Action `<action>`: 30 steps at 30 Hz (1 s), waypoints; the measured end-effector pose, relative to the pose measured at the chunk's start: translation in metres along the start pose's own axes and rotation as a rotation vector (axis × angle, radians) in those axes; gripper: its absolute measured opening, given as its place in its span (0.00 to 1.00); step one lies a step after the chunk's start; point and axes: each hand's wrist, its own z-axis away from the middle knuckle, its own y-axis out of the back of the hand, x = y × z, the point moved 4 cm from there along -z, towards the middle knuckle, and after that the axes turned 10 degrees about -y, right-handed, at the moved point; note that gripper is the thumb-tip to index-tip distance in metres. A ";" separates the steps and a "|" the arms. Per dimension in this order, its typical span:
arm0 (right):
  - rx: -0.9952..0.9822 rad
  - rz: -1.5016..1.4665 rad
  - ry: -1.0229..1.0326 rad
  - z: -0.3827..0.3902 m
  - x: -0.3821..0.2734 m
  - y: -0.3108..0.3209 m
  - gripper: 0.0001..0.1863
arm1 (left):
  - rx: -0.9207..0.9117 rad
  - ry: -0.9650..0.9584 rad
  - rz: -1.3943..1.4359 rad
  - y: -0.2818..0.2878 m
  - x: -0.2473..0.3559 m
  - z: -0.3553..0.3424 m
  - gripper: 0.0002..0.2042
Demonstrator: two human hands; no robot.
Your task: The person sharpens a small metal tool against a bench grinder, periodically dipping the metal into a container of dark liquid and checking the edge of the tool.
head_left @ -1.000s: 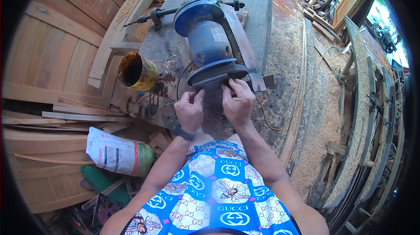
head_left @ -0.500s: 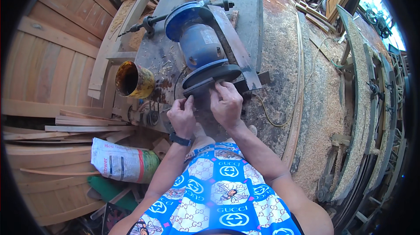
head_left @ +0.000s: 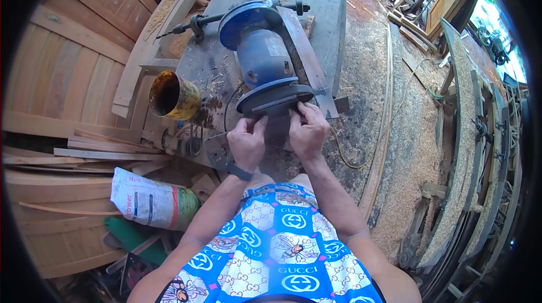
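A blue bench grinder (head_left: 264,57) lies ahead of me on the worktable, its dark round grinding wheel (head_left: 246,100) at the end nearest me. Along the wheel's near face is a thin, flat dark metal blade (head_left: 282,106), which appears to touch it. My left hand (head_left: 247,144) pinches the blade's left part between thumb and fingers. On the right part, my right hand (head_left: 309,132) grips in the same way, fingertips close to the wheel. The fingertips partly hide the blade's lower edge.
A stained yellow can (head_left: 183,100) stands left of the grinder. A long metal bar (head_left: 307,60) runs along the grinder's right side. Wood strips (head_left: 107,153) and a white sack (head_left: 149,198) lie at lower left. Sawdust (head_left: 418,150) covers the floor at right.
Both hands have shifted to the right along with the blade. The blade's left end, which stuck out past the wheel, now lies near my left fingertips. The view has turned slightly.
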 end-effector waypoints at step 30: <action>0.007 0.071 0.059 -0.002 -0.006 0.005 0.11 | 0.012 -0.015 0.001 0.003 0.007 0.001 0.13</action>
